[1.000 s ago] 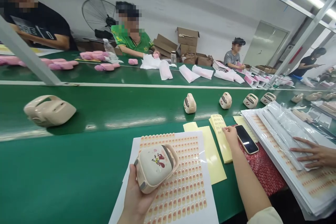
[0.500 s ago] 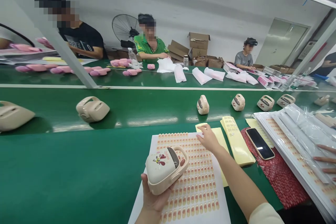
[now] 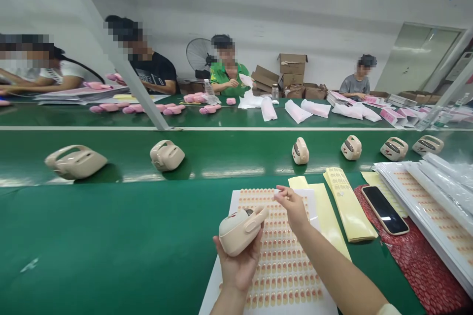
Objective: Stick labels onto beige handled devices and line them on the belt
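My left hand (image 3: 241, 268) grips a small cream device with a loop handle (image 3: 238, 236) from below, tilted over a white sticker sheet (image 3: 271, 256). Part of a printed picture shows on the device's top, beside a dark window. Rows of small oval peach stickers cover the sheet. Near the sheet's top right, my right hand (image 3: 293, 205) has thumb and forefinger pinched together; anything between them is too small to make out. Just right of that hand lies a yellow backing sheet (image 3: 325, 206).
More cream devices (image 3: 167, 155) stand along the green belt (image 3: 236, 147). To the right are a yellow sticker strip (image 3: 349, 206), a phone (image 3: 385, 210) on red wrap (image 3: 417, 261) and stacked sticker sheets (image 3: 436, 206). Co-workers sit opposite, among pink items and white pouches (image 3: 297, 111).
The camera view has swung left. My left hand has turned the device so its side faces me. My right hand's fingers have drawn into a pinch over the sheet's top edge.
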{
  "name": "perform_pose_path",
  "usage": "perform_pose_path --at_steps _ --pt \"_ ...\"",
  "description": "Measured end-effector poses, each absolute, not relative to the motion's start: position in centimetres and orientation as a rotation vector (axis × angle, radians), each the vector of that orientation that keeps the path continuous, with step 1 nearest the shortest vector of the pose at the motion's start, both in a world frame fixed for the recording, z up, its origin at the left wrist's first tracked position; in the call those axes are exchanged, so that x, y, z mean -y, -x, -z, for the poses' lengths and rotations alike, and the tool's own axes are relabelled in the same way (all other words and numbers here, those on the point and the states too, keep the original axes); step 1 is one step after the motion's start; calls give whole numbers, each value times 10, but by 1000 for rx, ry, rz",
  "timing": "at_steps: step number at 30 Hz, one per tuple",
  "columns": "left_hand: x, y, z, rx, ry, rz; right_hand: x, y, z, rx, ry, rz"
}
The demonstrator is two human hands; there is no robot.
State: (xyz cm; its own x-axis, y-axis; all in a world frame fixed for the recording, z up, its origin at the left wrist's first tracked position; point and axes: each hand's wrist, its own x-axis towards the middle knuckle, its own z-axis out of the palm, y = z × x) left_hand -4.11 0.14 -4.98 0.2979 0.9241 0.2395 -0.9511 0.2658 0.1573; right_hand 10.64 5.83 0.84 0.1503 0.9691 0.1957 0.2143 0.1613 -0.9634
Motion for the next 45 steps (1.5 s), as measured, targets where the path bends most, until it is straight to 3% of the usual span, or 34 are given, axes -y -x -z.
perform_pose_path --at_steps 4,21,34,45 --pt "-1 25 38 80 -240 -1337 -20 -84 -18 1169 1121 -947" --pt "3 7 17 45 -83 -1289 -7 -78 -23 1273 1192 -677" --pt "7 7 16 51 -125 -1236 -8 -88 -9 1682 1195 -146" --pt "10 8 20 225 -170 -1154 -11 -85 -14 1490 1041 -769"
